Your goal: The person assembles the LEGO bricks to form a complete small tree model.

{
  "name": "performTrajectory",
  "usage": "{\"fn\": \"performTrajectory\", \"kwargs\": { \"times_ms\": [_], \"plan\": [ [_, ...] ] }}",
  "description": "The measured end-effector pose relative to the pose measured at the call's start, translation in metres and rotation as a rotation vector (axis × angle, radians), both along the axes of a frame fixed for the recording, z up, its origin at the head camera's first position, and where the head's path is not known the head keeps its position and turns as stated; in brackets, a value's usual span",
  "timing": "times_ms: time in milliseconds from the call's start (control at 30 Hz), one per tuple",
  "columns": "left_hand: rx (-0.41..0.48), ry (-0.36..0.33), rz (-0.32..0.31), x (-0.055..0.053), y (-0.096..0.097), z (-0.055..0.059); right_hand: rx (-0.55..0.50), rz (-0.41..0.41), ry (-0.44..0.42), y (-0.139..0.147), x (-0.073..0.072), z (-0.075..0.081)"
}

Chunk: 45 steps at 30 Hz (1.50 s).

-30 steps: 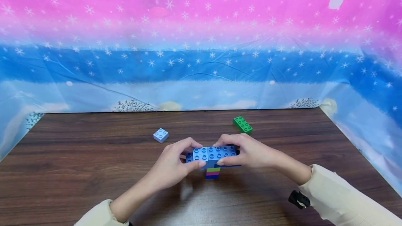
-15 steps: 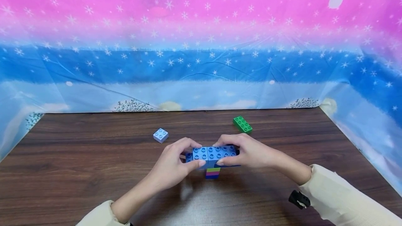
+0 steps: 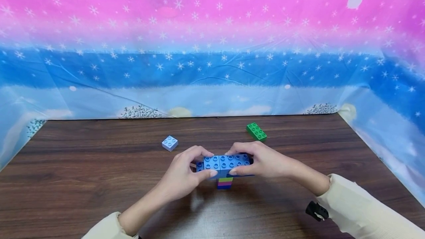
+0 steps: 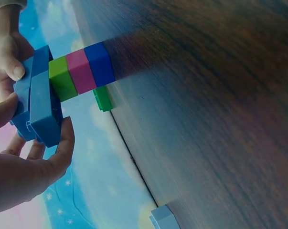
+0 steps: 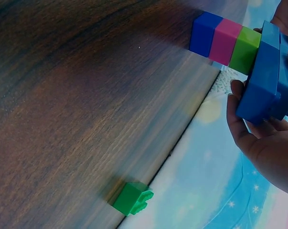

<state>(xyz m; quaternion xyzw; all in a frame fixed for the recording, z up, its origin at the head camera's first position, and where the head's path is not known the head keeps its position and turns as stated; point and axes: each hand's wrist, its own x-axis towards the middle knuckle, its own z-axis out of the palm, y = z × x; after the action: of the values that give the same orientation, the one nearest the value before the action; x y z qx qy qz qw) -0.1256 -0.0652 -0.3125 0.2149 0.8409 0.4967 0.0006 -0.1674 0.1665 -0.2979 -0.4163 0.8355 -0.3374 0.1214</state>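
A T-shaped stack of toy building bricks stands upright on the table. Its column has a dark blue brick (image 4: 100,62) at the bottom, then a pink brick (image 4: 80,71) and a lime green brick (image 4: 62,78). Two layers of blue bricks (image 3: 229,162) lie across the top, overhanging both sides. My left hand (image 3: 182,172) pinches the left part of the top layer between thumb and fingers. The right part is gripped by my right hand (image 3: 267,159), thumb on the near side. Some fingertips behind the bricks are hidden in the head view.
Beyond my left hand lies a small light blue brick (image 3: 170,143) on the wooden table (image 3: 83,165). A green brick (image 3: 256,131) lies behind my right hand. A patterned cloth (image 3: 212,65) hangs along the table's back edge and both sides.
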Motion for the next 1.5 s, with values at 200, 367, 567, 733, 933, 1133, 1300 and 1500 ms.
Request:
{"fn": "performTrajectory", "kwargs": {
  "times_ms": [200, 367, 567, 733, 933, 1133, 1300, 1500],
  "plan": [
    [-0.003, -0.002, 0.002, -0.0011, 0.0000, -0.0006, 0.004, -0.003, -0.006, 0.0001, 0.0007, 0.0002],
    [0.000, -0.014, 0.000, -0.0017, -0.0005, -0.0004, 0.002, 0.000, -0.011, -0.0003, 0.0010, 0.0001],
    [-0.002, -0.022, 0.008, -0.0023, -0.0003, -0.0004, 0.002, 0.002, -0.009, -0.0003, 0.0014, -0.0005],
    [-0.001, -0.015, 0.008, -0.0027, 0.0001, -0.0004, 0.001, 0.001, -0.013, 0.0001, 0.0016, -0.0002],
    [-0.001, -0.019, 0.012, -0.0023, -0.0002, -0.0001, -0.001, 0.010, -0.018, 0.0000, 0.0014, 0.0002],
    [0.002, -0.029, 0.016, -0.0023, -0.0006, -0.0011, -0.001, 0.015, -0.012, -0.0003, 0.0016, 0.0004],
    [-0.002, -0.026, 0.010, -0.0029, -0.0009, -0.0012, 0.000, 0.006, -0.014, 0.0001, 0.0024, 0.0004],
    [-0.008, -0.020, 0.003, -0.0034, -0.0008, -0.0012, 0.001, -0.010, -0.020, 0.0020, 0.0029, -0.0011]
  ]
}}
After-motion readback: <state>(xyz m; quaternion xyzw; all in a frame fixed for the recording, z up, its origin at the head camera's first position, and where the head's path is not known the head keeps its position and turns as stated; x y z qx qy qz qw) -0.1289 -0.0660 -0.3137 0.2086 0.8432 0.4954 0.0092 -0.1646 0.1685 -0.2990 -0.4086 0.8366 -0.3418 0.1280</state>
